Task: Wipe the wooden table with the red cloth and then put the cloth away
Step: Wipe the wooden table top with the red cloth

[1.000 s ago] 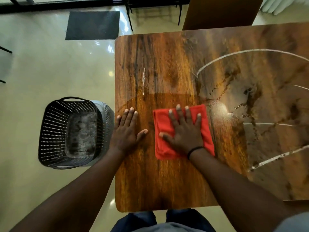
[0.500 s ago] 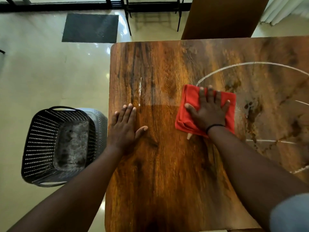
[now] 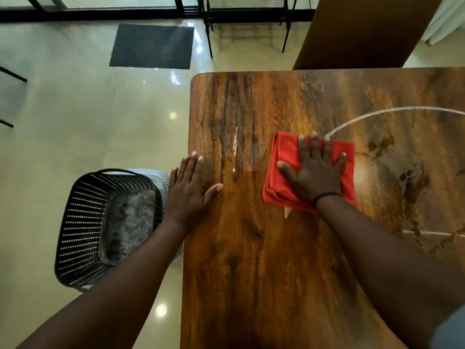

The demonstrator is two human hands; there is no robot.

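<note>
A folded red cloth (image 3: 281, 159) lies flat on the wooden table (image 3: 251, 260), near its middle. My right hand (image 3: 314, 172) presses down on the cloth with fingers spread and straight. My left hand (image 3: 187, 192) rests flat on the table's left edge, fingers together and thumb out, holding nothing. White chalky lines and dark smears mark the table to the right of the cloth.
A dark perforated plastic basket (image 3: 75, 222) stands on the shiny floor just left of the table, beside my left wrist. A dark floor mat (image 3: 153, 46) lies farther back. Chair legs (image 3: 208, 39) and a brown panel (image 3: 364, 31) stand beyond the table's far edge.
My right hand has slid the red cloth away from me and to the right across the table. The left hand stays flat at the left edge.
</note>
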